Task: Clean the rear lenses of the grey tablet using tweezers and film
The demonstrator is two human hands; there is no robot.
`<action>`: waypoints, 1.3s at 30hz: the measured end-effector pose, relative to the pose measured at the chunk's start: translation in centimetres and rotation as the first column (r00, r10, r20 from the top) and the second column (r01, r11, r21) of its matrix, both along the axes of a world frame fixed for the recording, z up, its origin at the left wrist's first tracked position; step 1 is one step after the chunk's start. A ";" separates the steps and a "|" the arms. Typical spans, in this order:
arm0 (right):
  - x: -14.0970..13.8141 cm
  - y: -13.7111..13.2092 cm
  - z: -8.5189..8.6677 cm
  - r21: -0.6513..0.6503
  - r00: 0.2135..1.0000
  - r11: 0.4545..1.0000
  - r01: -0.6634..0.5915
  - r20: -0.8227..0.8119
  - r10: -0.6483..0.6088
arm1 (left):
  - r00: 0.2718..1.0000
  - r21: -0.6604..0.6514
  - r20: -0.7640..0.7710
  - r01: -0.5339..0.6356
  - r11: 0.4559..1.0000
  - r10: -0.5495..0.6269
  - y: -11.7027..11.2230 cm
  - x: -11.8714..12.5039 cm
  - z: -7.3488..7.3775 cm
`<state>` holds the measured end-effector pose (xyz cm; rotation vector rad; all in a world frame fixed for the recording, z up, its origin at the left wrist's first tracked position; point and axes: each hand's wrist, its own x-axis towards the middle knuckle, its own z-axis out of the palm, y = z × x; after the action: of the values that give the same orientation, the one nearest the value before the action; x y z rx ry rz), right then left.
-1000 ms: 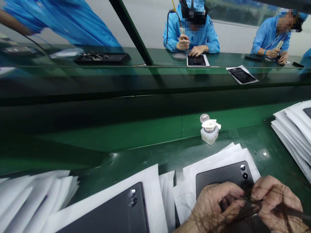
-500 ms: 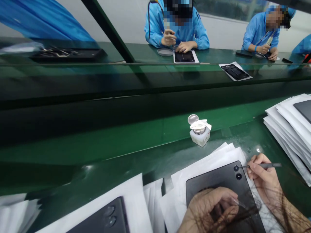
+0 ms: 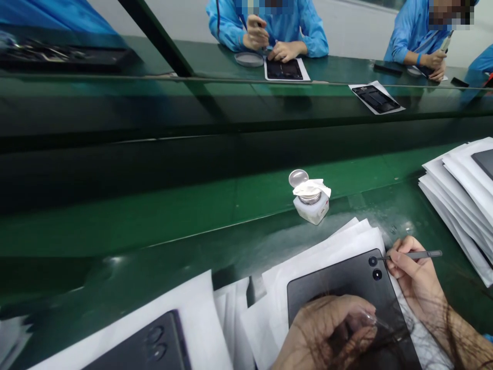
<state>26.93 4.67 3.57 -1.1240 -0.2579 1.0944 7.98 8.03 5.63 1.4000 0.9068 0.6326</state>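
Observation:
A dark tablet (image 3: 331, 277) lies back up on white sheets, its two round camera lenses (image 3: 375, 267) near the upper right corner. Pinched in my right hand (image 3: 414, 270) are slim grey tweezers (image 3: 425, 254), their thin tip at the edge of the upper lens. My left hand (image 3: 327, 329) rests over the lower part of the tablet, fingers curled together. Between those fingers shows a small clear piece (image 3: 370, 316), like transparent film; its full shape is hidden. Strands of hair blur part of both hands.
A white dispenser bottle (image 3: 311, 208) with an open lid and a wipe stands behind the tablet. Another tablet (image 3: 154, 344) lies on paper at left, and stacked white sheets (image 3: 454, 180) at right. Across the divider, people in blue work at a green bench (image 3: 215, 61).
The camera view has shifted slightly, so most things sit higher and some further left. Both hands keep their grips, and the tweezers' tip stays at the upper lens.

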 end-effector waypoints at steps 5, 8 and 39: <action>0.0 0.0 0.0 -0.004 1.000 1.000 0.002 0.004 -0.002 | 0.980 0.153 0.014 0.193 0.969 -0.197 0.9 -0.9 -1.3; -0.1 0.0 -0.1 -0.010 1.000 1.000 0.005 -0.008 -0.005 | 0.966 0.226 0.026 0.243 0.943 -0.255 1.0 -1.2 -1.9; 0.4 -0.3 0.3 0.004 1.000 1.000 0.019 0.012 -0.019 | 0.984 0.445 0.021 0.151 0.883 -0.178 1.0 -0.6 -1.7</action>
<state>27.30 4.41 3.86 -1.1281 -0.2581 1.0701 7.36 9.06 3.92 1.8329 0.6035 0.7783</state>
